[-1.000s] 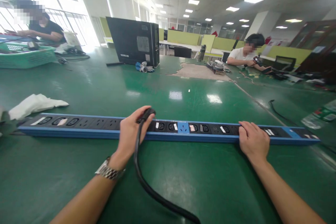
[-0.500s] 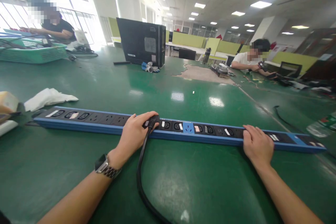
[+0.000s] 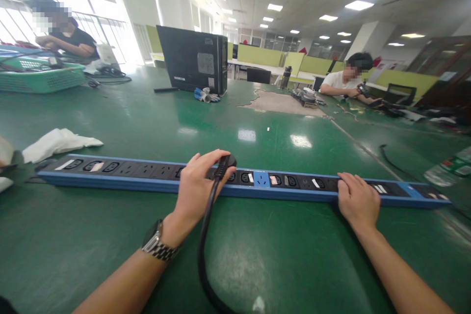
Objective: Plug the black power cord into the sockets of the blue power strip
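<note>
A long power strip (image 3: 147, 185), blue-sided with a black socketed top, lies across the green table in front of me. My left hand (image 3: 198, 179) grips a black power plug (image 3: 225, 162) above the strip's middle; its thick black cable (image 3: 204, 235) hangs down toward me. The plug's prongs are hidden by my fingers. Farther right, my right hand (image 3: 358, 201) is wrapped over the strip, with its fingers on the top and the far edge. One blue socket (image 3: 261, 179) shows between my hands, among several black ones, some with white stickers.
Behind the strip stands a black computer case (image 3: 191, 59) with blue-grey gloves (image 3: 206, 94) beside it. White tissue (image 3: 61, 144) lies left, a plastic bottle (image 3: 451, 167) right. A green basket (image 3: 44, 80) sits far left. Two people work across the table.
My left hand has lifted the plug up off the strip and moved slightly right. The right hand stays on the strip. The whole view has shifted slightly.
</note>
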